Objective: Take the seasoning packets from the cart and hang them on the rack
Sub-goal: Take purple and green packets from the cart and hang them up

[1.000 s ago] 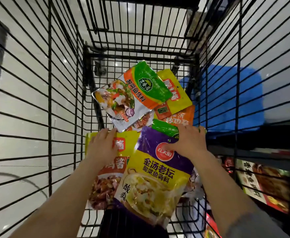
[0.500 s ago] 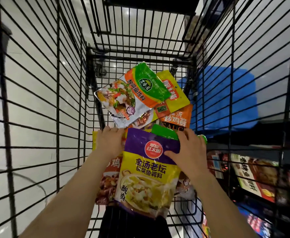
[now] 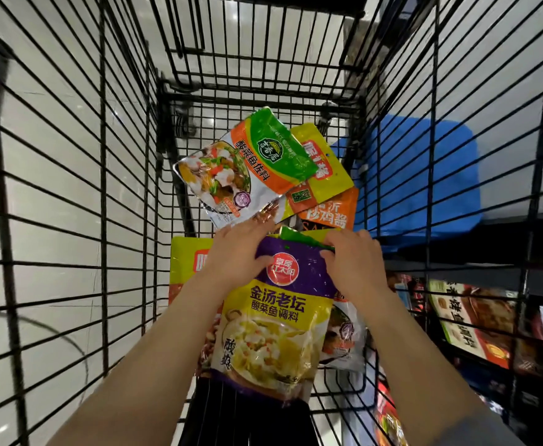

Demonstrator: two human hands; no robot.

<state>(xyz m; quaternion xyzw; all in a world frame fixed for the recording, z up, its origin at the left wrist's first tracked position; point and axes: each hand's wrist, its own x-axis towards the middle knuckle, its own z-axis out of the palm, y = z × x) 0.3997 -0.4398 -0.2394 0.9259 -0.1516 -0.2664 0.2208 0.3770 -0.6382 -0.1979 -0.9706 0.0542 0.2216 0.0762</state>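
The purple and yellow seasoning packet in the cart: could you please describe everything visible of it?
The purple and yellow seasoning packet is a glossy plastic pouch with a purple top, a red round logo, a yellow band of characters and a soup picture below. It lies face up atop other packets in the black wire cart. The left hand and right hand grip its top corners.

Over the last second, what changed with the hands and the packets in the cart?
The left hand slid right off the yellow packet onto the purple packet, thumb on its front. The right hand kept gripping its top right edge. The green-and-orange packet and the cart stayed put.
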